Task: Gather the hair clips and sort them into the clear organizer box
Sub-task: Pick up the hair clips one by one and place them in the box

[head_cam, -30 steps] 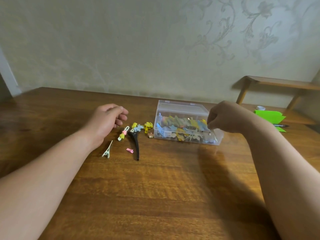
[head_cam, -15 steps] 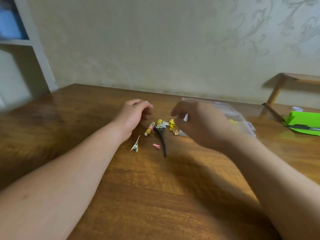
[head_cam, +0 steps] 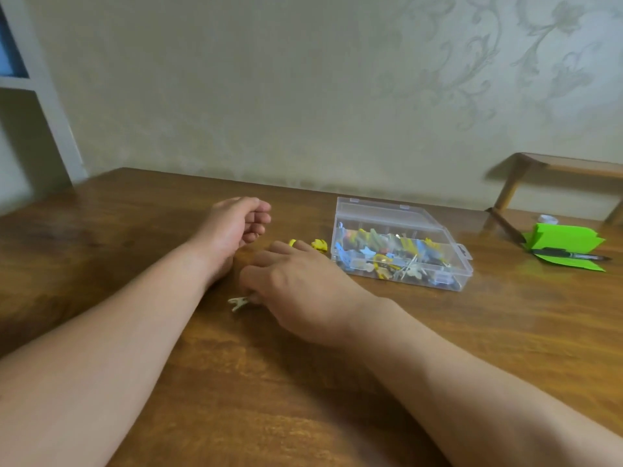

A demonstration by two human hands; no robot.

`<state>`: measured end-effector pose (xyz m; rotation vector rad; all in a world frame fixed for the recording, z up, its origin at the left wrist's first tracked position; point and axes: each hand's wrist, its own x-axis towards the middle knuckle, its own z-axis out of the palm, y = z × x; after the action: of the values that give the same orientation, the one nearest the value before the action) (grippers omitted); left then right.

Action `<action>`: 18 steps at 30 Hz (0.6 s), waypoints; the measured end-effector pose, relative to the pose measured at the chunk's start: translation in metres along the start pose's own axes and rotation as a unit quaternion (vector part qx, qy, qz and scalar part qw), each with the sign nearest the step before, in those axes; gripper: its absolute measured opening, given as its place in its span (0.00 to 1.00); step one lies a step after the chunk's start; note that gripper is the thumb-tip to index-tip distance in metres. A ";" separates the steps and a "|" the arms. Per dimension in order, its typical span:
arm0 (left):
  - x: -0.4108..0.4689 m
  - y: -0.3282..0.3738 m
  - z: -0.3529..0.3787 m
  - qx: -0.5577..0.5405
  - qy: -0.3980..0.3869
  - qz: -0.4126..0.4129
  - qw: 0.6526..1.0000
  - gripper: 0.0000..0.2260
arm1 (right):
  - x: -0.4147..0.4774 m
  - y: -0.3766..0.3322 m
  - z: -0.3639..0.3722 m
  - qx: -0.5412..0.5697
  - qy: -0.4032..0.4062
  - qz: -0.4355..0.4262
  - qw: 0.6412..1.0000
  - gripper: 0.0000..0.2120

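The clear organizer box [head_cam: 448, 242] lies on the wooden table with its lid up and many coloured hair clips inside. Left of it, my right hand [head_cam: 296, 288] lies palm down over the loose clips, its fingertips touching a small cream-white clip [head_cam: 238, 302]. Two yellow clips [head_cam: 319, 245] show just beyond its knuckles; the black clip and the pink one are hidden under it. My left hand [head_cam: 240, 222] rests on the table a little further back, fingers loosely curled, nothing visible in it.
Green paper [head_cam: 563, 238] with a black pen [head_cam: 573, 255] on it lies at the far right. A small wooden stand [head_cam: 553, 166] rises behind it. The wall runs along the table's far edge, and a white shelf [head_cam: 40, 96] is at left.
My right hand has come from above the box leftward and down onto the loose clips, reaching the cream-white clip. My left hand has stayed in place. The camera view has shifted.
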<state>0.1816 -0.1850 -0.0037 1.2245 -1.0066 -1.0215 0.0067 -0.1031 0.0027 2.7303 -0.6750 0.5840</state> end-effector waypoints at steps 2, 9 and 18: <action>0.000 0.000 0.000 -0.008 -0.004 -0.003 1.000 0.11 | 0.001 0.005 -0.007 0.016 0.014 0.043 0.999 0.06; -0.006 0.001 0.001 0.021 -0.010 0.016 1.000 0.11 | -0.045 0.099 -0.086 0.085 0.058 0.379 0.920 0.07; -0.008 0.002 0.000 0.035 -0.015 0.023 0.999 0.12 | -0.107 0.146 -0.124 0.023 -0.176 0.492 0.852 0.06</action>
<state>0.1796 -0.1776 -0.0018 1.2400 -1.0973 -0.9789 -0.1911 -0.1440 0.0878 2.3544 -2.2053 0.2518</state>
